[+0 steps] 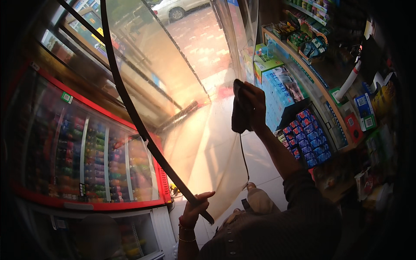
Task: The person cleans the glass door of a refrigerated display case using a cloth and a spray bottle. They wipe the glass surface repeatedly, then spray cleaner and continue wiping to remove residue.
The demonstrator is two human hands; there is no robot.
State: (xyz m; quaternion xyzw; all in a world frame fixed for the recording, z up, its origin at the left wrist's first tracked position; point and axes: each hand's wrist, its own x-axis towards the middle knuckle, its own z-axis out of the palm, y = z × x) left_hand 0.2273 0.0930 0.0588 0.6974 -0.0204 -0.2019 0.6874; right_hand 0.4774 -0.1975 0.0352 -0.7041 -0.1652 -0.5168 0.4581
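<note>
My left hand (pixel 195 209) grips the dark edge strip (pixel 128 107) of a clear plastic door curtain (pixel 208 182), near its lower end. Its index finger points out along the sheet. From that hand the strip runs up and leftward to the top of the view. In my right hand (pixel 258 105) is a bunched dark cloth (pixel 240 110), held up against or just over the clear sheet; whether it touches cannot be told. A thin dark edge of the sheet hangs below the cloth, down towards my foot (pixel 260 198).
On the left stands a red-framed drinks cooler (pixel 113 208), with a white-framed cabinet (pixel 162 227) nearer me. A glass counter (pixel 312 71) lines the right, with a blue carton (pixel 276 94) and stacked blue packs (pixel 313 139) beside it. Ahead, a doorway opens onto sunlit paving (pixel 208 48) and a parked car (pixel 182 9).
</note>
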